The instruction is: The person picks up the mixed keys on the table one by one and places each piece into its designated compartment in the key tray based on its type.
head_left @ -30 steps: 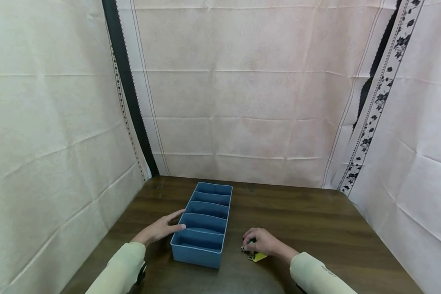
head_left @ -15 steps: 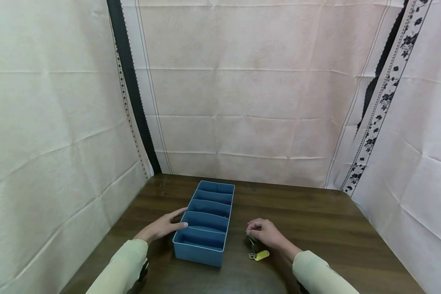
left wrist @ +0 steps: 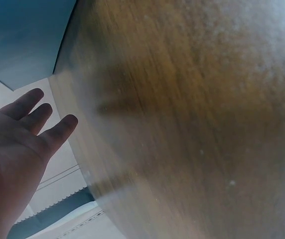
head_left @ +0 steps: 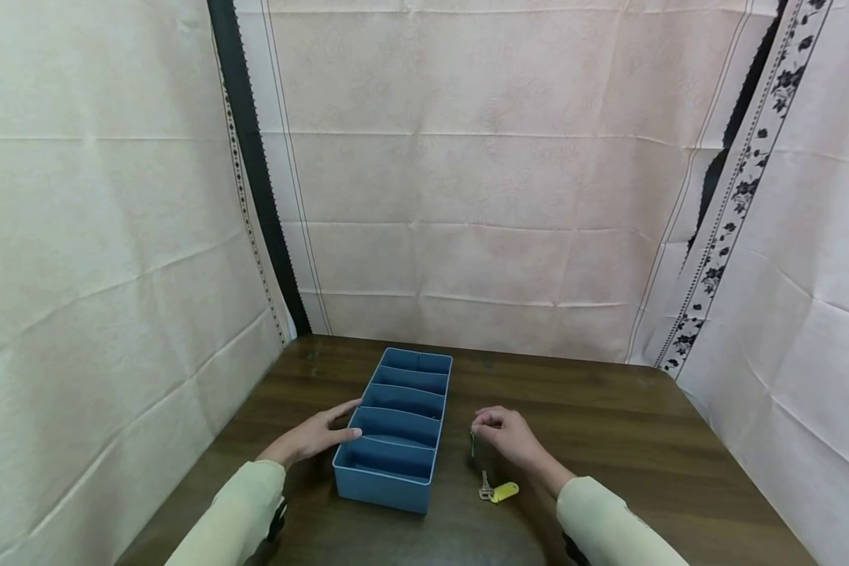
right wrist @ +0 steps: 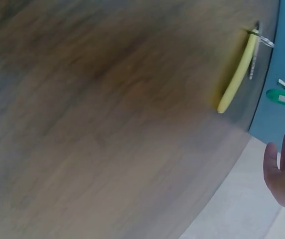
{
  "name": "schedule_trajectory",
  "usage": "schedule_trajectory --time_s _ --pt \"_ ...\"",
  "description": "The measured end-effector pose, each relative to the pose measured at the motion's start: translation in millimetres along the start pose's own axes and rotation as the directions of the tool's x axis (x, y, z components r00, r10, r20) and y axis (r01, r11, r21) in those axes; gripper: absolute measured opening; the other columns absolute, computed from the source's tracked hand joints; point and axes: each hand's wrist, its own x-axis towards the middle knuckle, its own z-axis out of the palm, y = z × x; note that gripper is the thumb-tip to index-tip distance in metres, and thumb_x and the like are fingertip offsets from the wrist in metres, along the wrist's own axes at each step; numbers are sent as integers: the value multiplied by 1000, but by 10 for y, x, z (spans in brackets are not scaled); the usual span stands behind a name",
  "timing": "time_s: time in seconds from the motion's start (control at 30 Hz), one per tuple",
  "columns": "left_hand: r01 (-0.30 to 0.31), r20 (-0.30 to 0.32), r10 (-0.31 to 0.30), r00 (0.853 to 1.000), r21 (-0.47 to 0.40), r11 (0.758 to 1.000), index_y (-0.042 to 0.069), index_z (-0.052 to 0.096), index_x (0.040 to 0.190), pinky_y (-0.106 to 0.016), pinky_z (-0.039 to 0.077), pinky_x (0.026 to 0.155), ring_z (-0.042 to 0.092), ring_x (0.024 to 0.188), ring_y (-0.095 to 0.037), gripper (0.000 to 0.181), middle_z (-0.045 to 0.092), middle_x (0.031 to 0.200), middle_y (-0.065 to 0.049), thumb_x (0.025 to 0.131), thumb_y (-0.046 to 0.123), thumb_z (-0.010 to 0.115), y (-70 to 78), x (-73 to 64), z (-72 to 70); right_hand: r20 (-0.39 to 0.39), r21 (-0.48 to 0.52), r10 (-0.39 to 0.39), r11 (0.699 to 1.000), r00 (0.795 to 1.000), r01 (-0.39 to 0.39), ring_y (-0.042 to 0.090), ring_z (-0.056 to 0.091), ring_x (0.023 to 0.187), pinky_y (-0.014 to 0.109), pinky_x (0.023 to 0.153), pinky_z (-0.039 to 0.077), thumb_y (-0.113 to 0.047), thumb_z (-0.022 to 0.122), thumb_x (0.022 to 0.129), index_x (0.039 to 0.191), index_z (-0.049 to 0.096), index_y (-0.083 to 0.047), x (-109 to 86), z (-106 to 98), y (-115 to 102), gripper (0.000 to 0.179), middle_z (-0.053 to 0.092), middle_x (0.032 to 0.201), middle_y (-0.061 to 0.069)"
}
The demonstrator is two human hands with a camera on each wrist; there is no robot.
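Note:
A long blue organizer box (head_left: 382, 491) with several compartments stands on the table. My left hand (head_left: 306, 442) rests at its left side, thumb and index fingertip at the rim; in the left wrist view the other fingers spread straight beside the box. Between thumb and fingertips, my right hand (head_left: 509, 438) pinches a key with a green tag (right wrist: 284, 98), which hangs above the table to the right of the box. Below that hand lies a second key (head_left: 485, 487) with a yellow tag (head_left: 505, 492), joined by a ring, on the wood.
The dark brown wooden table (head_left: 594, 440) is bordered by pale cloth sheets (head_left: 467, 196) at the back and both sides. A small dark speck shows in the box's middle compartment.
My right hand has lifted the green-tagged key up and away from the yellow-tagged one, which stays on the table. The left hand keeps its place at the box.

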Motion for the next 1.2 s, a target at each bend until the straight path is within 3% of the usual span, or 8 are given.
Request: schedule_trajectory --time_s 0.23,0.47,0.87,1.2 --pt "4 -1 -4 1000 -2 1000 35 36 153 -74 20 106 23 144 -46 68 29 159 -14 93 49 65 -7 11 3 -54 70 36 997 998 -32 27 58 115 39 88 53 -16 69 95 89 74 -9 56 10 -123 10 65 123 7" --pt "-5 -3 5 1000 4 1000 34 36 154 -74 20 106 24 144 -46 69 30 159 -15 94 48 65 3 -5 -3 -100 107 22 994 995 -12 27 58 115 46 93 50 -18 68 96 93 74 -7 125 13 -305 13 65 123 6" --pt "-6 -5 6 1000 6 1000 33 36 154 -75 20 106 24 144 -46 68 30 159 -15 94 48 65 11 -12 -2 -100 147 -53 987 994 68 24 60 109 38 87 52 -18 69 94 94 75 -6 292 183 -586 13 67 119 9" --pt "0 -4 0 1000 -1 1000 32 36 154 -74 20 106 25 144 -46 69 31 159 -16 94 48 65 9 -3 11 -44 172 -28 984 999 35 25 57 112 40 91 51 -23 65 98 99 73 -8 310 397 -826 17 65 122 8"
